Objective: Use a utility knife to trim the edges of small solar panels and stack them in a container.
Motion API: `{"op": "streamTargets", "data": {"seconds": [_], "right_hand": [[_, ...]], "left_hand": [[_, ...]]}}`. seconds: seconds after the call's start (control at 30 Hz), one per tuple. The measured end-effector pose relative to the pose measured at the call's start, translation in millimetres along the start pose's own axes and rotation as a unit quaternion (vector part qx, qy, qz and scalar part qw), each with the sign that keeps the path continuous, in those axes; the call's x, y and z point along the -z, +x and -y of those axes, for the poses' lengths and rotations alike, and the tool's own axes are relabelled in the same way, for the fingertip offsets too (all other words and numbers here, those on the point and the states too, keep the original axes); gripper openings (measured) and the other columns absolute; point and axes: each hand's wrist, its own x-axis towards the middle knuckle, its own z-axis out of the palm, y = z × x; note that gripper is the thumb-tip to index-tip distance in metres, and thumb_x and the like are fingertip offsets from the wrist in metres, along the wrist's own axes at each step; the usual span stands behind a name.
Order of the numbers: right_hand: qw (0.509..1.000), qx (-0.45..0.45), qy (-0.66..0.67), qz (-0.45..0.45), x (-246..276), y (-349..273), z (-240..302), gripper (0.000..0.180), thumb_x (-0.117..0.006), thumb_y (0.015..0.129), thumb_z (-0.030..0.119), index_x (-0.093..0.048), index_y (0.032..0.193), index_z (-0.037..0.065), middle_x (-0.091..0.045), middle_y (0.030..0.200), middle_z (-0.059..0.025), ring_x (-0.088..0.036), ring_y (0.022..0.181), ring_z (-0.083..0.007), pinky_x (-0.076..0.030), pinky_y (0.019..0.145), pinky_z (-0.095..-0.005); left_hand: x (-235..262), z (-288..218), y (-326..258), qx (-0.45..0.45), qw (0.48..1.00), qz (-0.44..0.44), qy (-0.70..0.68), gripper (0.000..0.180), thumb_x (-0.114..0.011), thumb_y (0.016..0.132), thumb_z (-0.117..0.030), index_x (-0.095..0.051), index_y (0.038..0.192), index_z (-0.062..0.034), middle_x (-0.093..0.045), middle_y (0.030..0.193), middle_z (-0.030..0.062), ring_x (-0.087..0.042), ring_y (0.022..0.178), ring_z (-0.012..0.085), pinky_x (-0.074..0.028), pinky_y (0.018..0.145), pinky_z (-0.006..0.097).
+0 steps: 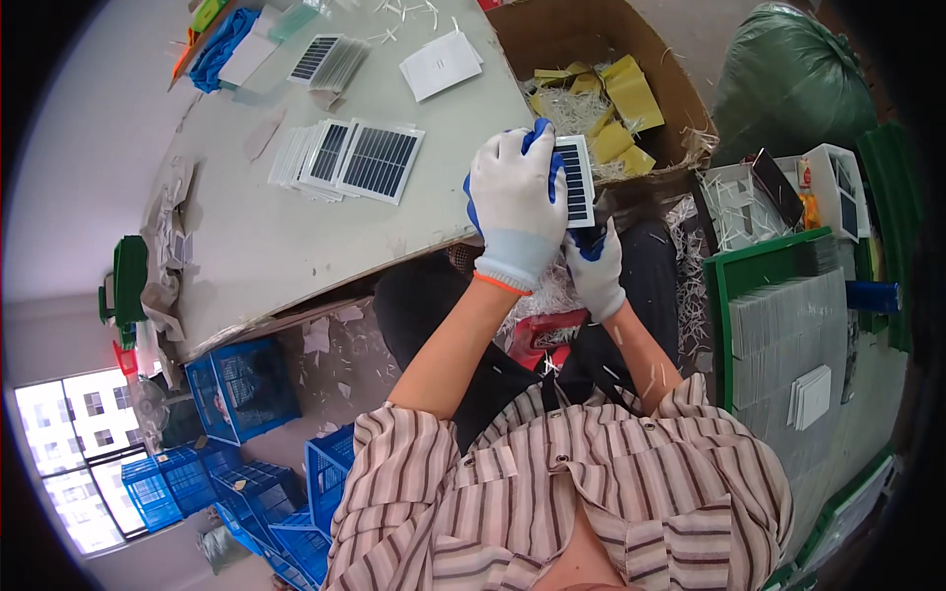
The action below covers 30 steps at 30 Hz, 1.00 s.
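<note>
Both my hands wear white gloves with blue palms. My left hand (pixel 519 197) is closed round the left side of a small solar panel (pixel 575 184), dark cells in a white border, held tilted past the table's edge. My right hand (pixel 596 271) sits just below the panel's lower end, its fingers curled. What those fingers grip is hidden; a dark shape shows beside them, too unclear to name. On the table (pixel 325 256), to the left, a fanned row of similar panels (pixel 379 161) lies flat.
Behind are a panel stack (pixel 330 64) and white sheets (pixel 441 66). A cardboard box (pixel 680 98) holds yellow pieces and white strips. At right stand a green-edged tray (pixel 788 325) of stacked panels and a green bag (pixel 788 84). Blue crates (pixel 246 389) stand at lower left.
</note>
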Motion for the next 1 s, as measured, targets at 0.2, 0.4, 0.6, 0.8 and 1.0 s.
{"op": "streamTargets", "data": {"seconds": [0.2,0.4,0.6,0.8,1.0], "right_hand": [[0.831,-0.128,0.541,-0.027,-44.9,59.1,-19.0,0.040,-0.068,0.082,0.012,-0.050,0.117,0.004,-0.059,0.098,-0.0066,-0.059,0.094,-0.0168,-0.050,0.082,-0.0302],[0.657,-0.259,0.677,0.207,-20.2,78.9,-63.3,0.037,-0.067,0.085,0.019,-0.054,0.116,0.003,-0.063,0.092,-0.0051,-0.060,0.087,-0.0129,-0.050,0.077,-0.0278],[0.962,-0.085,0.210,0.152,16.0,43.8,-26.7,0.016,-0.066,0.081,0.012,-0.065,0.091,-0.001,-0.066,0.080,-0.0042,-0.061,0.070,-0.0089,-0.050,0.063,-0.0244],[0.954,-0.077,0.177,0.228,23.2,15.8,8.1,0.011,-0.070,0.070,0.006,-0.065,0.078,0.002,-0.063,0.066,-0.0034,-0.059,0.062,-0.0112,-0.048,0.060,-0.0254],[0.963,-0.122,0.231,0.070,10.4,-9.1,-0.9,0.031,-0.071,0.074,0.005,-0.057,0.101,0.001,-0.063,0.087,-0.0072,-0.061,0.078,-0.0143,-0.050,0.072,-0.0291]], "left_hand": [[-1.4,-7.0,6.3,-0.003,1.000,0.023,0.003,0.040,-0.062,0.074,-0.010,-0.062,0.113,-0.0061,-0.058,0.103,0.0132,-0.052,0.098,0.0330,-0.043,0.084,0.043],[8.6,4.5,6.3,-0.025,0.999,0.035,-0.031,0.047,-0.067,0.071,-0.010,-0.058,0.117,-0.0054,-0.057,0.106,0.0146,-0.051,0.102,0.0347,-0.041,0.088,0.044],[16.3,-0.6,4.0,-0.011,0.998,0.054,0.010,0.043,-0.063,0.070,-0.005,-0.059,0.113,-0.0075,-0.057,0.108,0.0148,-0.051,0.102,0.0355,-0.041,0.088,0.045],[-2.5,2.9,0.4,-0.005,1.000,0.014,-0.019,0.039,-0.058,0.070,0.000,-0.063,0.107,-0.0091,-0.059,0.102,0.0127,-0.053,0.098,0.0335,-0.043,0.086,0.044],[-0.6,-0.7,1.3,0.022,1.000,0.013,0.014,0.041,-0.061,0.072,-0.005,-0.059,0.113,-0.0081,-0.056,0.104,0.0126,-0.050,0.100,0.0332,-0.041,0.085,0.044]]}}
